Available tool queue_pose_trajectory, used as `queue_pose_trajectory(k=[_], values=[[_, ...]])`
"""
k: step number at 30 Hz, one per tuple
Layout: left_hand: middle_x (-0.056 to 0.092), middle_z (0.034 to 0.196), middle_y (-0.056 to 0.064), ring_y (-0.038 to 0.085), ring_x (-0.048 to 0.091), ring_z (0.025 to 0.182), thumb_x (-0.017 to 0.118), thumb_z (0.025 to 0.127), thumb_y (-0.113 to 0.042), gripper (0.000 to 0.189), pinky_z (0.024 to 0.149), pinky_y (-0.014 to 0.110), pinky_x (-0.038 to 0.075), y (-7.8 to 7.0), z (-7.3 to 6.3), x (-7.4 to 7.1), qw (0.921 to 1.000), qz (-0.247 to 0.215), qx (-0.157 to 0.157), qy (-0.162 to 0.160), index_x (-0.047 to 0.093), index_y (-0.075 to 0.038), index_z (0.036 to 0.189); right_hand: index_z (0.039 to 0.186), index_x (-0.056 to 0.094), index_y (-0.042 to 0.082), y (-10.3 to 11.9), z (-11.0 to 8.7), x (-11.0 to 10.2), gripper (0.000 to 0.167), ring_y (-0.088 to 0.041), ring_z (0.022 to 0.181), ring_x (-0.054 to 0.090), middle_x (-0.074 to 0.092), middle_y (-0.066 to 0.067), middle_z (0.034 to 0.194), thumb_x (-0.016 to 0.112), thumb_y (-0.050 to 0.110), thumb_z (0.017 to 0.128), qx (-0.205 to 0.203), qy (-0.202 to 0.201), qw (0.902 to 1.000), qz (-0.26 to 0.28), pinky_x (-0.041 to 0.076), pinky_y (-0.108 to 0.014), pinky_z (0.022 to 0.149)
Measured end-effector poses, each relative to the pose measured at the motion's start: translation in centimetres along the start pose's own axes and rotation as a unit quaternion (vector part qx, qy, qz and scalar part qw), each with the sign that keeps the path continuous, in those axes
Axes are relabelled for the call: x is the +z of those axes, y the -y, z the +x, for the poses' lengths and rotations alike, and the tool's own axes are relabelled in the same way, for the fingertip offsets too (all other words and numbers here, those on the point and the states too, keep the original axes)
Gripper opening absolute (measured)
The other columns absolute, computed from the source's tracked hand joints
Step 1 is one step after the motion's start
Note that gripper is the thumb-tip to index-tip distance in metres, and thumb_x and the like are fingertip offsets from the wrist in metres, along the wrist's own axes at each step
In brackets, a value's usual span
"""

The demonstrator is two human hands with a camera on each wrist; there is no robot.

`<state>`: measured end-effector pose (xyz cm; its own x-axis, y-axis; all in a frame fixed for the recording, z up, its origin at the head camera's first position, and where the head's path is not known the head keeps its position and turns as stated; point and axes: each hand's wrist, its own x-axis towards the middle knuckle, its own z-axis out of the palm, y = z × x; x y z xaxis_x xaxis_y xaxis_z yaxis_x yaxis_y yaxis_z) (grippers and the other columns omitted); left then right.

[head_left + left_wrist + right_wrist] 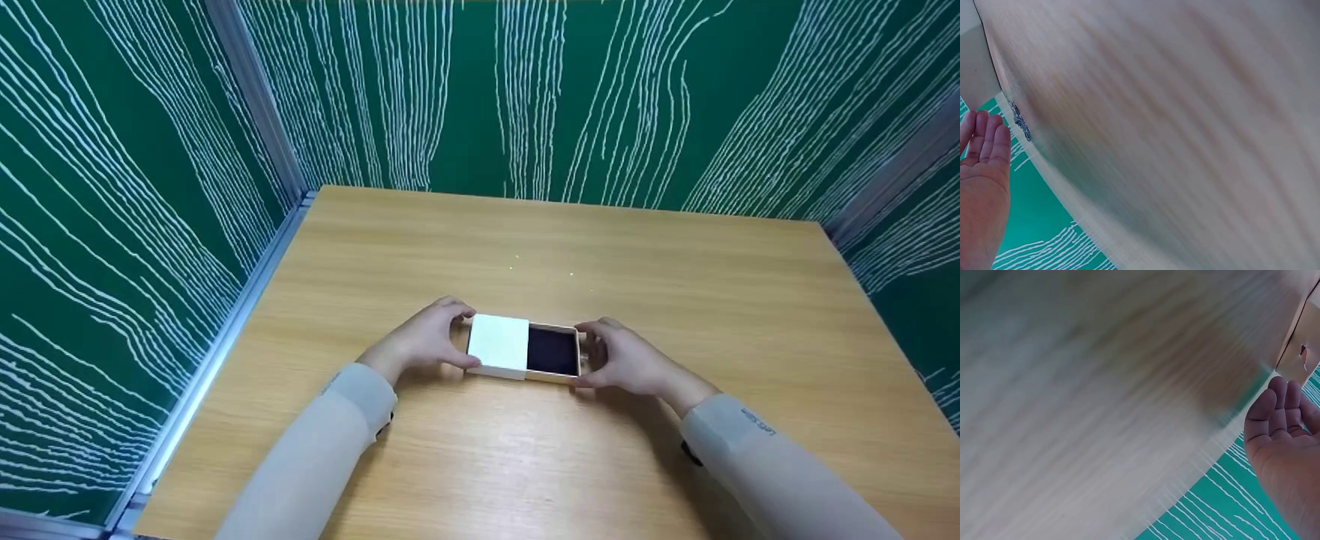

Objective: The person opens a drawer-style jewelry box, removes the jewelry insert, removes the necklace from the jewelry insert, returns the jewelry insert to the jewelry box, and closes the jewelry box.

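Note:
A small drawer-style box lies on the wooden table (480,450) in the head view, partly slid apart. Its white sleeve (498,343) covers the left half, and the inner tray (553,351) with a dark inside sticks out to the right. My left hand (424,337) grips the sleeve's left end, thumb at the near corner and fingers at the far one. Around the tray's right end, my right hand (626,356) pinches near and far corners. Each wrist view shows part of its hand, the left one (982,185) and the right one (1286,444), at the frame edge.
Green panels (472,97) with white wavy lines stand behind the table and at both sides. A metal frame rail (225,337) runs along the left table edge. Tiny bright specks (571,274) lie beyond the box.

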<state>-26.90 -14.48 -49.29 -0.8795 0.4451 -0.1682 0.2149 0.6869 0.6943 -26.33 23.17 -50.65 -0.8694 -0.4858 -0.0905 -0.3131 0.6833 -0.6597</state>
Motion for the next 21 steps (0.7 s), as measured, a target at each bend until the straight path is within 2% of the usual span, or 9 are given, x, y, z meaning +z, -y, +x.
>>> queue_pose_trajectory(k=[8, 21], values=[[0.053, 0.167, 0.008, 0.032, 0.052, 0.158, 0.101, 0.086, -0.038, 0.095, 0.139, 0.048, 0.039, 0.04, -0.01, 0.02, 1.0000, 0.000, -0.002, 0.003, 0.056, -0.006, 0.163, 0.157, 0.056, -0.009, 0.37, 0.13, 0.03, 0.102, -0.025, 0.109, 0.066, 0.067, -0.014, 0.124, 0.105, 0.032, 0.077, -0.003, -0.006, 1.0000, -0.005, 0.058, -0.045, 0.101], [0.056, 0.169, 0.006, 0.031, 0.052, 0.160, 0.101, 0.087, -0.039, 0.095, 0.140, 0.049, 0.038, 0.09, -0.03, -0.12, 0.9998, -0.014, -0.014, 0.003, 0.055, -0.009, 0.165, 0.157, 0.056, -0.009, 0.78, 0.40, 0.17, 0.102, -0.025, 0.110, 0.066, 0.068, -0.014, 0.124, 0.105, 0.032, 0.077, -0.006, -0.003, 1.0000, -0.006, 0.059, -0.046, 0.102]])
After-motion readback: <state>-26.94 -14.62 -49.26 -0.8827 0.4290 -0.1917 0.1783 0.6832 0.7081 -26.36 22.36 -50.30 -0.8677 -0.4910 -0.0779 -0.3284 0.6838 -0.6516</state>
